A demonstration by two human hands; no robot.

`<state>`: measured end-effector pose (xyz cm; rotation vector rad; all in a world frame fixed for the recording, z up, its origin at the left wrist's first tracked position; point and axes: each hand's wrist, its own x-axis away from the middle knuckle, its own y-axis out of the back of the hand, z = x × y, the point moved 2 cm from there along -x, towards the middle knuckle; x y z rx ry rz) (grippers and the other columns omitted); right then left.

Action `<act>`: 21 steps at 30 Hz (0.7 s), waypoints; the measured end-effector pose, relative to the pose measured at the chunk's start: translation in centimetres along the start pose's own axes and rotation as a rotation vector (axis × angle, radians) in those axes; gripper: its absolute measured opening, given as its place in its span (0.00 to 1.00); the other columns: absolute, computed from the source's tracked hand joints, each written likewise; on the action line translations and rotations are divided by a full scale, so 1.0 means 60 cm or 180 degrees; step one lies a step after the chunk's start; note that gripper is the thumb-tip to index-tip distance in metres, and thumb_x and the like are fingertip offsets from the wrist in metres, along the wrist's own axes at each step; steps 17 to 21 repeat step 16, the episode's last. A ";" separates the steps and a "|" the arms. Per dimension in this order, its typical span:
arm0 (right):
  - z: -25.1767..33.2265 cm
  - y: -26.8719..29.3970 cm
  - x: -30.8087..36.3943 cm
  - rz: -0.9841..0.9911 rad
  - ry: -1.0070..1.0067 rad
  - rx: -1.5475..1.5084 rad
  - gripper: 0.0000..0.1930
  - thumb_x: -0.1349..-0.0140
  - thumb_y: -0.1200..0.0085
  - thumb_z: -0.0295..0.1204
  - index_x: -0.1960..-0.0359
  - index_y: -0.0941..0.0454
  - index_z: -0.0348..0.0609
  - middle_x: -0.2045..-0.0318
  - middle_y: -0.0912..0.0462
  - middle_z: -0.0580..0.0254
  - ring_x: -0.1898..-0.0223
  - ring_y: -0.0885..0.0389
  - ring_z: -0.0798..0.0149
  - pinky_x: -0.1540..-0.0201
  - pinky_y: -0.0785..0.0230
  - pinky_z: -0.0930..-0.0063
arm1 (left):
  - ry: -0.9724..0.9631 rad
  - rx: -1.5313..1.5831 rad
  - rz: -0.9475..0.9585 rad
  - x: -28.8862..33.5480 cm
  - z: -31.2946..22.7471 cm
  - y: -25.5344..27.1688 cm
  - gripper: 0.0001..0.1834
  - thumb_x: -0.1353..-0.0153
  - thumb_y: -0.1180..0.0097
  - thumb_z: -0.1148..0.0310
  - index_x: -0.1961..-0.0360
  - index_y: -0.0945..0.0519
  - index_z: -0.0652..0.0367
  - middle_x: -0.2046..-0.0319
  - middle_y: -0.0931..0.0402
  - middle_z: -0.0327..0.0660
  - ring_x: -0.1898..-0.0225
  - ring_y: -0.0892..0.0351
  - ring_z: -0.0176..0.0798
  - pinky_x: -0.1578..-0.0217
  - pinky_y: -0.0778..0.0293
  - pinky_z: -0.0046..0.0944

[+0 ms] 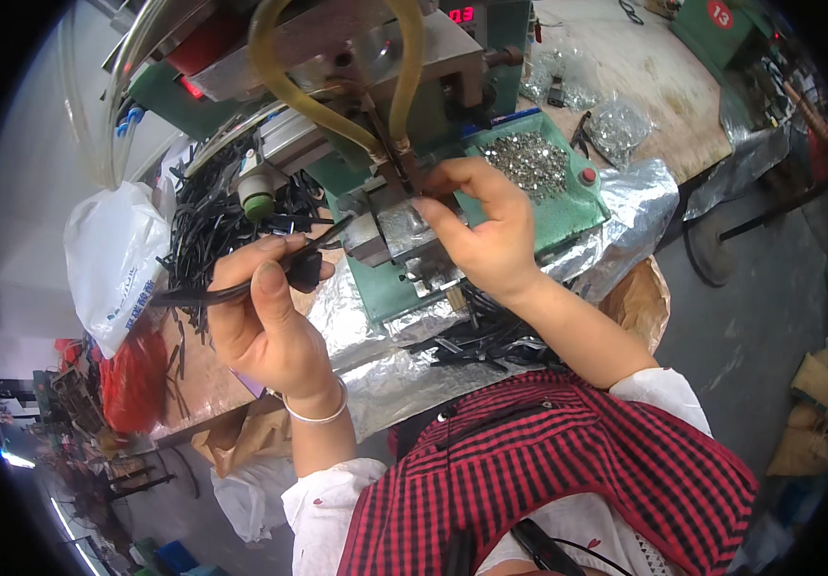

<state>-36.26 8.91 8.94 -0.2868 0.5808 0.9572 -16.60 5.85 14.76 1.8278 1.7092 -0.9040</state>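
Note:
My left hand [275, 326] is closed around a thin black strip [201, 296], which runs out past the fingers on the left. A dark tip of it points toward the metal block [366, 238] of the bench machine. My right hand [492, 228] reaches in from the right at the machine's metal fixture [402, 227]. Its thumb and index finger are bent close together beside the upright electrodes [396, 165]. Whatever lies between those fingertips is too small or hidden to make out. Yellow hoses [291, 91] loop down to the electrodes just above this hand.
A green tray [567, 206] of small shiny metal parts [527, 163] lies right of the machine. Many black strips [204, 221] are heaped on the left, more [481, 336] near the front edge. A white plastic bag [118, 259] hangs at left. Foil [639, 211] covers the table front.

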 end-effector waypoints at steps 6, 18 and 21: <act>-0.003 -0.012 0.007 0.0070 -0.0560 -0.1007 0.19 0.38 0.34 0.20 0.47 0.27 0.34 0.61 0.14 0.60 0.56 0.15 0.70 0.50 0.25 0.76 | 0.0173 -0.0020 0.0055 -0.043 0.012 -0.012 0.08 0.27 0.41 0.74 0.56 0.18 0.72 0.62 0.14 0.51 0.68 0.15 0.36 0.65 0.19 0.32; 0.026 0.101 -0.006 0.1593 -0.0790 0.0717 0.34 0.37 0.47 0.16 0.26 0.38 0.32 0.33 0.24 0.51 0.36 0.21 0.62 0.31 0.34 0.72 | -0.1221 -0.1440 0.1577 0.009 -0.001 -0.036 0.08 0.34 0.38 0.79 0.55 0.15 0.64 0.61 0.12 0.42 0.68 0.14 0.40 0.64 0.17 0.37; 0.026 0.101 -0.006 0.1593 -0.0790 0.0717 0.34 0.37 0.47 0.16 0.26 0.38 0.32 0.33 0.24 0.51 0.36 0.21 0.62 0.31 0.34 0.72 | -0.1221 -0.1440 0.1577 0.009 -0.001 -0.036 0.08 0.34 0.38 0.79 0.55 0.15 0.64 0.61 0.12 0.42 0.68 0.14 0.40 0.64 0.17 0.37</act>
